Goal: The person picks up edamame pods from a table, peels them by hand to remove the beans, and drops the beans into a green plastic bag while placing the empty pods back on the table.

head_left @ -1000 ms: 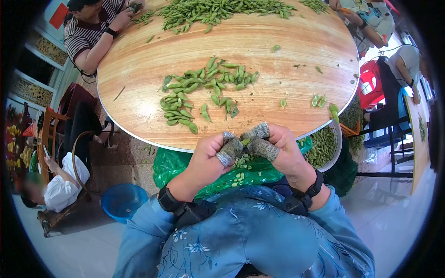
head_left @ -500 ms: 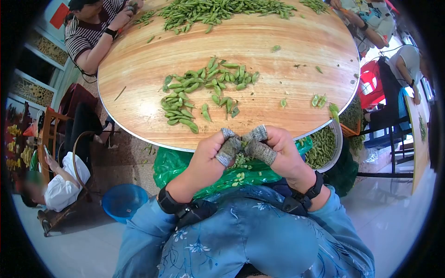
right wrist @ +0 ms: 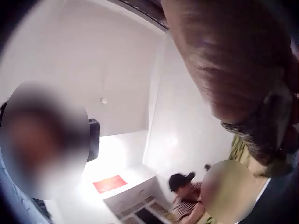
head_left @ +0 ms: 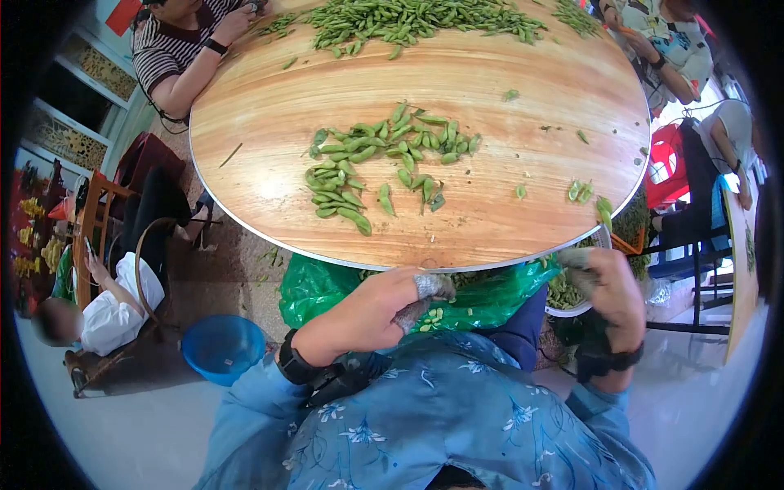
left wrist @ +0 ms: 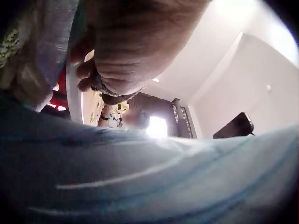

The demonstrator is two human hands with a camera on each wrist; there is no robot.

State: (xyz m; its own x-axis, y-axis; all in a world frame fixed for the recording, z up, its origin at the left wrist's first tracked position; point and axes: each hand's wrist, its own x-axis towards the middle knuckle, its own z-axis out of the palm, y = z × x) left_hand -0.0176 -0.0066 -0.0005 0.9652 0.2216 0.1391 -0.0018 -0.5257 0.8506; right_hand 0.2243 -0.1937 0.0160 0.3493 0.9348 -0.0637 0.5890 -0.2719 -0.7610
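Observation:
My left hand [head_left: 367,310], with grey knitted covers on thumb and index finger, hovers over a green plastic bag [head_left: 314,290] at the table's near edge. Its thumb and index tip stand apart, with nothing visible between them. Pale shelled beans [head_left: 437,317] lie in the bag. To the right, my right hand [head_left: 616,294], blurred and also wearing finger covers, is over a white basket [head_left: 569,311] of green pods. Its fingers are bent; I cannot tell whether they hold a pod. In the right wrist view the fingertips are dark and partly cut off.
On the round wooden table [head_left: 278,196] lies a near cluster of bean pods [head_left: 351,155], with a large heap of pods [head_left: 416,23] at the far side. A blue basin [head_left: 222,347] stands on the floor to the left. Other people sit around the table and beside it.
Both hands held a pod together at the table edge earlier. They have parted: the right hand has swung right over the basket, while the left stays above the bag.

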